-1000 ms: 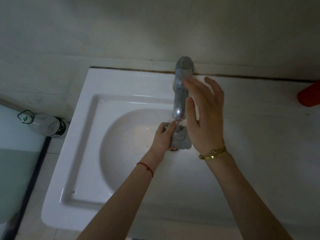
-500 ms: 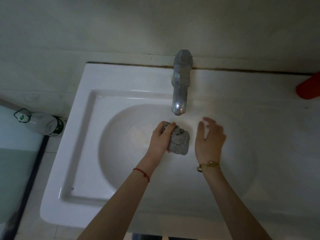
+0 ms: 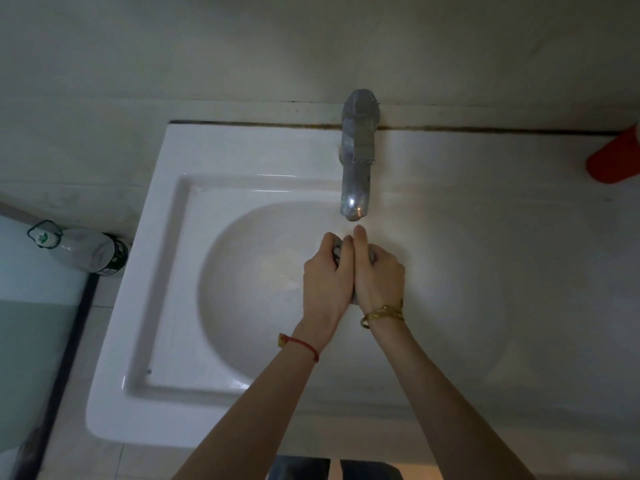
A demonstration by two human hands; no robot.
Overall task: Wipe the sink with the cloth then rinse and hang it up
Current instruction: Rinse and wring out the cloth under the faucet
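Where hands [image 3: 353, 271] meet: cloth [image 3: 337, 252].

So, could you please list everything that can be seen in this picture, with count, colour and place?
sink: one, white, fills the middle, set against the wall
tap: one, silver metal, at the back rim, spout over the bowl
cloth: one, grey, squeezed between both hands below the spout, mostly hidden
bottle: one, clear with a dark label, lying to the left of the sink
red object: one, at the right edge, cut off, cannot tell what it is
string bracelet: one, red, on the left wrist
bangle: gold, on the right wrist, count unclear
left hand: one, grips the cloth over the bowl
right hand: one, grips the cloth, pressed against the left hand
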